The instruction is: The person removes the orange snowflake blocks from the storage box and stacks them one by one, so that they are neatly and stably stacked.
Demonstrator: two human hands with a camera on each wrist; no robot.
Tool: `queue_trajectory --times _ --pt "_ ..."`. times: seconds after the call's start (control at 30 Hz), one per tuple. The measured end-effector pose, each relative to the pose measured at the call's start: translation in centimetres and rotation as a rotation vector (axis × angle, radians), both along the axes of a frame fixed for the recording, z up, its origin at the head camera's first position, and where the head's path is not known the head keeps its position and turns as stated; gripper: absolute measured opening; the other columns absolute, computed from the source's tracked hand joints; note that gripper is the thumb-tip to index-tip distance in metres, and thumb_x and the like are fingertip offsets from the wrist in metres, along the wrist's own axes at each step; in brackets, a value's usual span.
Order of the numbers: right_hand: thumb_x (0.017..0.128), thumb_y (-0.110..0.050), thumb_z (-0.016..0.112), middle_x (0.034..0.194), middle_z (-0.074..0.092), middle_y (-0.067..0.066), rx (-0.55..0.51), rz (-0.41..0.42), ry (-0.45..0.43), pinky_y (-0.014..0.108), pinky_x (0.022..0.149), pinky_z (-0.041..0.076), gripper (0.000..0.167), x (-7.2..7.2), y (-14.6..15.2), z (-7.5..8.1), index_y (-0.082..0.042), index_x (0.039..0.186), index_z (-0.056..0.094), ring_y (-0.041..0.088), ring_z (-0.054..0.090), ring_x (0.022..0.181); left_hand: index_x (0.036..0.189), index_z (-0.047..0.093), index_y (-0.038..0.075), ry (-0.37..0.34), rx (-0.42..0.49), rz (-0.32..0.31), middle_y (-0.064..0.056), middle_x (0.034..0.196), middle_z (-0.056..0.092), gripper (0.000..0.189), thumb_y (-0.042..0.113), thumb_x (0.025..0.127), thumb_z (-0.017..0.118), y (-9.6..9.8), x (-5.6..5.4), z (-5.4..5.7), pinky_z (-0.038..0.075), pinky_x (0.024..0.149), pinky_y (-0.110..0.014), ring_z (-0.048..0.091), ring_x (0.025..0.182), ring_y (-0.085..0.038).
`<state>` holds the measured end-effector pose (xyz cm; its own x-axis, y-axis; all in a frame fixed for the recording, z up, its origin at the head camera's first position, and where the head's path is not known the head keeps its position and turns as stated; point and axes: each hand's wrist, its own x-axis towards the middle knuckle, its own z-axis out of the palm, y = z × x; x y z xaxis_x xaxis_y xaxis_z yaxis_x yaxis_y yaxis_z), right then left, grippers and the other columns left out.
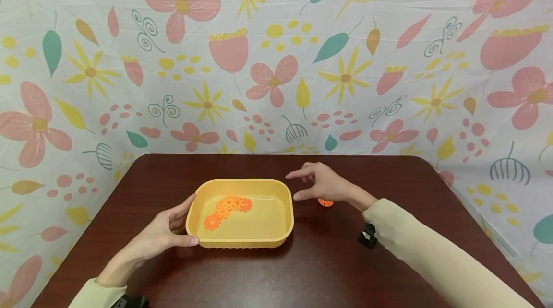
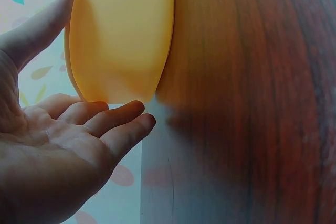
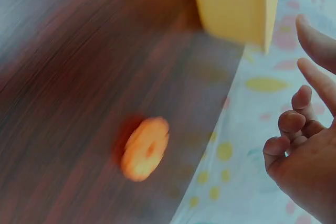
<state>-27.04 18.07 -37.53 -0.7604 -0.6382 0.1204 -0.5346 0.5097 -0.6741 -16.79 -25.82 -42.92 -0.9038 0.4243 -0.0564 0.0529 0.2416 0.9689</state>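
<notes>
A yellow tray (image 1: pixel 264 217) stands on the dark wooden table, holding several orange notched discs (image 1: pixel 222 210) in its left half. My left hand (image 1: pixel 162 231) grips the tray's left end, the thumb at the near corner and the fingers along the side. In the left wrist view the fingertips (image 2: pixel 137 107) rest against the tray's wall. Just past the tray's right rim hovers my right hand (image 1: pixel 321 183), index finger and thumb apart and nothing between them. Another orange disc (image 3: pixel 146 149) lies on the table, partly hidden below that hand in the head view.
The dark brown table (image 1: pixel 276 279) reaches back to a white cloth (image 1: pixel 276 135) printed with flowers and leaves. Black bands (image 1: pixel 368 236) sit on both wrists, over light sleeves.
</notes>
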Motion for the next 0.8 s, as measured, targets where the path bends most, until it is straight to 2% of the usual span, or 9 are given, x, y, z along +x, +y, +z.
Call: queue_trajectory --times 0.17,0.33,0.53,0.8 --pt "0.086 -0.018 0.090 0.087 0.057 0.010 -0.001 0.058 0.007 0.033 0.070 0.040 0.046 0.3 -3.3 0.3 -0.009 0.129 0.077 0.029 0.049 0.080 0.169 0.017 0.005 0.001 0.000 -0.002 -0.018 0.173 0.017 0.106 0.008 0.088 0.085 0.0 -0.1 0.0 0.047 0.100 -0.024 0.038 0.148 -0.045" --pt "0.085 -0.016 0.091 0.085 0.057 0.018 0.030 0.116 -0.005 0.030 0.068 0.037 0.046 0.3 -6.3 -0.1 -0.011 0.128 0.078 0.018 0.046 0.075 0.169 0.016 0.005 0.007 0.002 -0.006 -0.019 0.172 0.018 0.106 0.008 0.088 0.085 -0.1 0.1 0.2 0.047 0.100 -0.025 0.039 0.147 -0.044" --pt "0.083 -0.012 0.092 0.077 0.053 0.008 0.019 0.189 -0.014 0.027 0.069 0.037 0.046 0.1 -9.1 -1.1 -0.005 0.126 0.077 0.012 0.045 0.072 0.169 0.017 0.005 0.012 0.009 -0.009 -0.019 0.172 0.019 0.105 0.008 0.089 0.085 -0.2 0.2 0.1 0.047 0.102 -0.026 0.039 0.147 -0.044" --pt "0.084 -0.010 0.090 0.065 0.041 -0.004 0.026 0.192 -0.088 0.025 0.064 0.034 0.046 -0.1 -11.6 -2.3 0.001 0.125 0.076 0.007 0.034 0.060 0.169 0.017 0.006 0.005 0.004 0.000 -0.017 0.172 0.021 0.108 0.009 0.087 0.087 -0.1 -0.1 -0.1 0.045 0.103 -0.026 0.036 0.149 -0.042"
